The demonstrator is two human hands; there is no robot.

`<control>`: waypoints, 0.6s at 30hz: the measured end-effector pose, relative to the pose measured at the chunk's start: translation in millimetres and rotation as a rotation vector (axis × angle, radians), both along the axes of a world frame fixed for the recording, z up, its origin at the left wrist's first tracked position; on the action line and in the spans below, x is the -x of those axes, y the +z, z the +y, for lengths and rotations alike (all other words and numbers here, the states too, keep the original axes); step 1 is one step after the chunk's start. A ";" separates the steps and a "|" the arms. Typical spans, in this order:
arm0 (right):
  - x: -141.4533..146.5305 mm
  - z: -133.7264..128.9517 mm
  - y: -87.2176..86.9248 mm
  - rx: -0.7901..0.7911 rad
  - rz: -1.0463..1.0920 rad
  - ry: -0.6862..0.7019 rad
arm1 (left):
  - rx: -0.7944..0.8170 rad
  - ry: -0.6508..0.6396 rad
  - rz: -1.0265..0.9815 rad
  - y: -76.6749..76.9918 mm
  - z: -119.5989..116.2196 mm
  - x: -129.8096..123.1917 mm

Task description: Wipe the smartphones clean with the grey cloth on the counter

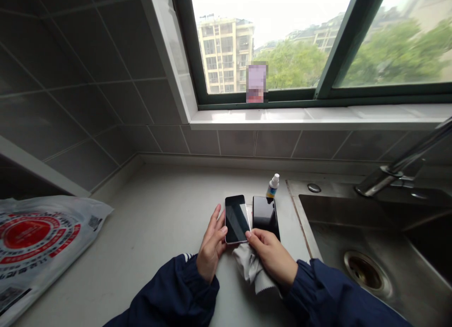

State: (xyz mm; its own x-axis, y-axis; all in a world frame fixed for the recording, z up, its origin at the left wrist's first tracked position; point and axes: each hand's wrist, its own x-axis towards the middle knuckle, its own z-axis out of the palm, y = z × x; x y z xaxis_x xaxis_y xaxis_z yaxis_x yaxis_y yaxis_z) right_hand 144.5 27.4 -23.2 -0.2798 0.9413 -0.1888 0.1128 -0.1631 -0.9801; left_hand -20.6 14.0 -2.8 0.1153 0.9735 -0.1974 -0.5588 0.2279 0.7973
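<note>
A black-screened smartphone lies on the pale countertop, and my left hand steadies it by its left edge. My right hand pinches a crumpled grey-white cloth and presses it against the phone's lower right corner. Just to the right lies a second dark phone, its lower end partly hidden behind my right hand. A small white spray bottle with a blue label stands upright behind that second phone.
A stainless steel sink with a drain lies to the right, under a metal faucet. A printed white plastic bag lies on the counter at left. Behind the counter are a tiled wall and a window sill.
</note>
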 end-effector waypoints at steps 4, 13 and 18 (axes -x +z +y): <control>1.2 -0.9 -0.2 0.057 0.075 -0.030 | 0.007 -0.002 0.055 -0.9 0.9 -0.2; 9.9 -7.9 -1.9 0.211 0.261 -0.133 | 0.013 -0.026 0.135 -4.5 -1.2 -1.7; 13.7 -13.8 4.6 0.344 0.375 -0.193 | -0.029 -0.020 0.207 -3.8 -3.6 -2.5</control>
State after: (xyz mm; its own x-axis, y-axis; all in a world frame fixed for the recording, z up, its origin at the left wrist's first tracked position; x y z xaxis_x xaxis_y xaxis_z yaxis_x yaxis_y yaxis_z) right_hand 130.7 13.6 -18.6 -0.2157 0.8839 -0.4150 -0.2984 -0.4644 -0.8339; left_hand -18.1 10.3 -6.6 0.0945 0.9772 -0.1904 -0.3782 0.2121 0.9011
